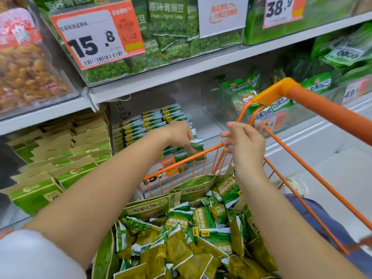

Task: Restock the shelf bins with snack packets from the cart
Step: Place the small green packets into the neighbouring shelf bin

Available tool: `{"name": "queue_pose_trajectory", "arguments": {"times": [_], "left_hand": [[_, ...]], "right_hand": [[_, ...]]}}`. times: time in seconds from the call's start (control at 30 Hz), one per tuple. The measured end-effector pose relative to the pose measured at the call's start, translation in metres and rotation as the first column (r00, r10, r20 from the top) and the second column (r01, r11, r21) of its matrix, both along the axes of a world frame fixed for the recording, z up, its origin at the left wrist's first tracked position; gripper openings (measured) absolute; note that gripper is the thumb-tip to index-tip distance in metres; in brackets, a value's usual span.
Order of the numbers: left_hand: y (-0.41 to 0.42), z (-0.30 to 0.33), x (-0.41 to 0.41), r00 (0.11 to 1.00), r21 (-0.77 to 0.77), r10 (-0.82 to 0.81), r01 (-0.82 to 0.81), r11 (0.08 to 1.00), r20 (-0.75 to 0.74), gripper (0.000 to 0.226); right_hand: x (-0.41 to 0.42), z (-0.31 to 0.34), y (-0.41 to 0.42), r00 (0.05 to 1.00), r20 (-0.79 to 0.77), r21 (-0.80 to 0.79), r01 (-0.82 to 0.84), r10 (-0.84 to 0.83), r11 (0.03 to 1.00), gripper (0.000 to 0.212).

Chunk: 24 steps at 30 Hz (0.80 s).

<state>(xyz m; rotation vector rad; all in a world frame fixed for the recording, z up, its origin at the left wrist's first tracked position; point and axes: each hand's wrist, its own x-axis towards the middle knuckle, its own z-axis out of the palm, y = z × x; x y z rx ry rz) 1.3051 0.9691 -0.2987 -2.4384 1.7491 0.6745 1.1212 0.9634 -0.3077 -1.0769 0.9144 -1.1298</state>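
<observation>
Packets (181,234) fill the orange cart (314,178). Left hand (179,134) pinches a green packet (196,144) into the far shelf bin (209,127). Right hand (244,143) hovers empty, fingers loosely curled.

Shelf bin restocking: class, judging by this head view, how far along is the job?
Done: rows of green packets already stand in the shelf bin. In hand: the left hand sets a packet at the front of the rows; the right hand hovers, holding nothing. Left: the orange cart still holds a heap of pea packets.
</observation>
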Motion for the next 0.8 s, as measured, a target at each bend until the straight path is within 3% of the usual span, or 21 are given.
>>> {"name": "queue_pose_trajectory", "arguments": {"times": [0.13,0.3,0.47,0.67,0.8], "left_hand": [[-0.009,0.002,-0.002,0.999,0.081,0.000,-0.003,0.997,0.042,0.047],[-0.013,-0.008,-0.002,0.984,0.034,-0.021,0.015,0.999,0.176,0.036],[-0.007,-0.013,0.001,0.984,-0.049,-0.047,0.056,0.997,0.171,0.058],[-0.007,-0.014,-0.005,0.961,-0.045,-0.009,0.022,0.999,0.276,0.031],[-0.008,-0.010,-0.005,0.970,-0.006,-0.011,0.012,1.000,0.244,0.026]], "right_hand": [[0.000,0.002,0.000,1.000,0.002,-0.006,-0.016,0.016,1.000,0.027],[0.000,0.003,0.000,0.999,-0.006,0.001,-0.044,0.044,0.999,0.027],[0.000,0.005,0.002,0.997,-0.013,-0.014,-0.081,0.080,0.997,0.027],[0.001,0.005,0.004,0.994,-0.036,-0.033,-0.104,0.102,0.994,0.027],[0.001,0.005,0.005,0.990,-0.058,-0.047,-0.133,0.130,0.990,0.026]]}}
